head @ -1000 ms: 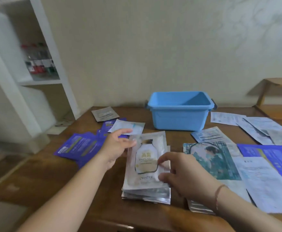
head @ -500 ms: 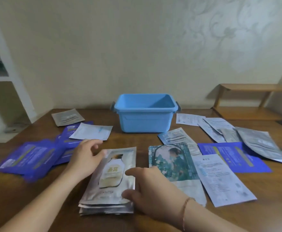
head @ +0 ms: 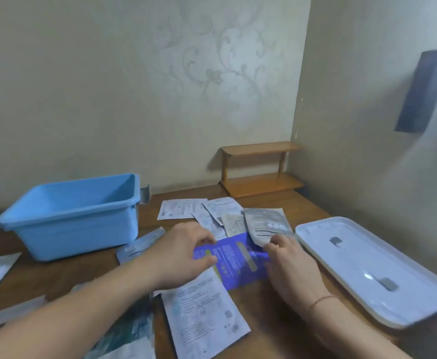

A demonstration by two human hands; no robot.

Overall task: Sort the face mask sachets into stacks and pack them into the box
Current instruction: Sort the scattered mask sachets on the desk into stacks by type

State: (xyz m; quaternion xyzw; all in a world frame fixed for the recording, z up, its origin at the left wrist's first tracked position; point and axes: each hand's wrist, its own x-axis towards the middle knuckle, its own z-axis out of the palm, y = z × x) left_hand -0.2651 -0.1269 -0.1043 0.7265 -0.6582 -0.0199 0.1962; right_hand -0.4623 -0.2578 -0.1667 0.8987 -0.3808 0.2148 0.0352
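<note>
You had both hands down on the blue sachet [head: 234, 263] in the middle of the wooden table [head: 272, 314]. Your left hand [head: 181, 255] curled over its left edge, thumb under and fingers on top, pinching it. Your right hand [head: 288, 263] lay at its right edge with fingers bent onto it; whether they gripped it, I couldn't tell through the blur. A white sachet [head: 202, 317] overlapped the blue one's near corner, and more white and silver sachets [head: 222, 213] were fanned out just behind, toward the wall. The box [head: 75, 218] stood open at your left, well behind your forearm, with another sachet [head: 141, 244] beside its near corner. A white lid [head: 367, 265] lay flat at your right, close to the right hand. A small wooden shelf [head: 260, 169] sat in the corner where the patterned wallpaper met the plain side wall, which carried a dark panel [head: 424, 92].
</note>
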